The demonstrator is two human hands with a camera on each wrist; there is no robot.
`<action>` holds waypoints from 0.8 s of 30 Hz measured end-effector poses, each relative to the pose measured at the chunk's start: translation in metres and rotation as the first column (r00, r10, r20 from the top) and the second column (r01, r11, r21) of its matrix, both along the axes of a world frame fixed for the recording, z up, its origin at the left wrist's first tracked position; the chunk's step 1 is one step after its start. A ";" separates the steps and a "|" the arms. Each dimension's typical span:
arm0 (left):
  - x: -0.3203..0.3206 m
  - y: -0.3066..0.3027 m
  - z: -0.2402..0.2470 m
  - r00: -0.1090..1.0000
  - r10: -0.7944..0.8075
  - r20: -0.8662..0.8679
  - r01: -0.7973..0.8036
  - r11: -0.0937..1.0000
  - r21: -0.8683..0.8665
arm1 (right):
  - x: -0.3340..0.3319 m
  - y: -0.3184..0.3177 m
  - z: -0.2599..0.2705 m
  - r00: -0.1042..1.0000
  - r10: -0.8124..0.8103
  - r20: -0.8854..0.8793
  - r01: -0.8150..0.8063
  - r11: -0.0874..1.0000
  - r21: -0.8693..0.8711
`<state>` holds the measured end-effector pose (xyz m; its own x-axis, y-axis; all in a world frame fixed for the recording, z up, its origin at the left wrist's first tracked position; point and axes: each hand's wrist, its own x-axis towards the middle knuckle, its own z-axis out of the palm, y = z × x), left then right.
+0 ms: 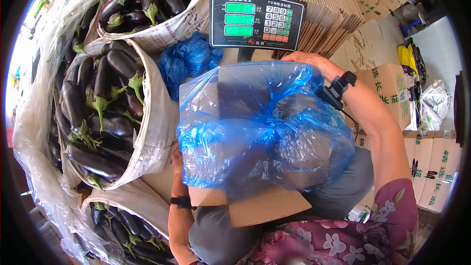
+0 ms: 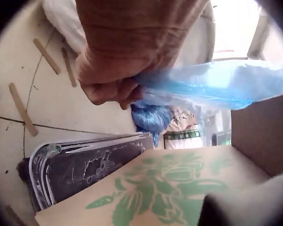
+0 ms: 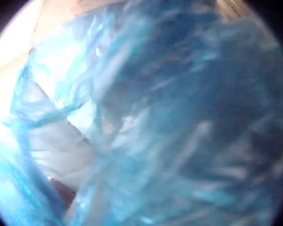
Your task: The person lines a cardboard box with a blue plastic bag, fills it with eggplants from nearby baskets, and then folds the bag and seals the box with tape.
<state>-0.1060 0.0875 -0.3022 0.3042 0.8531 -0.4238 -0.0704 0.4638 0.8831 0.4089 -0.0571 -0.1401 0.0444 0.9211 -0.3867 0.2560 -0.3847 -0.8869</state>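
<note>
A blue plastic bag [image 1: 225, 152] spreads loosely over an open cardboard box [image 1: 270, 209] in front of the person's lap. The left hand [image 2: 115, 77] grips the bag's edge with curled fingers, beside the box wall with its green printed picture. In the head view that hand is mostly hidden behind the bag's left side. At the far right corner, the right hand [image 1: 309, 60] holds the bag's edge, its fingers bent over the box rim. Blurred blue film fills most of the right wrist view, and the right fingertips are hidden there.
A digital scale display [image 1: 257, 19] stands beyond the box. White sacks of eggplants [image 1: 103, 98] line the left side. Crumpled blue bags [image 1: 184, 61] lie between sacks and scale. Flattened cartons [image 1: 314, 10] are stacked behind; printed boxes [image 1: 387, 91] stand at right.
</note>
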 end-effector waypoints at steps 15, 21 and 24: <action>-0.082 -0.018 0.129 0.972 0.001 -0.234 0.014 0.998 0.060 | -0.163 -0.113 0.173 0.605 0.131 0.786 -0.417 0.892 0.172; -0.068 -0.046 0.239 0.995 -0.028 -0.099 0.058 0.946 0.318 | -0.206 -0.138 0.136 0.213 0.301 0.930 -0.553 0.821 -0.139; -0.058 -0.072 0.287 0.995 -0.089 -0.039 0.097 0.905 0.415 | -0.191 -0.126 0.118 0.303 0.545 0.782 -0.514 0.785 -0.348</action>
<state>-0.1639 0.0155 -0.0156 0.3862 0.9214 -0.0435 -0.0264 0.0582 0.9980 0.2176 -0.1831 -0.0218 -0.1491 0.8614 -0.4855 0.9871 0.1005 -0.1248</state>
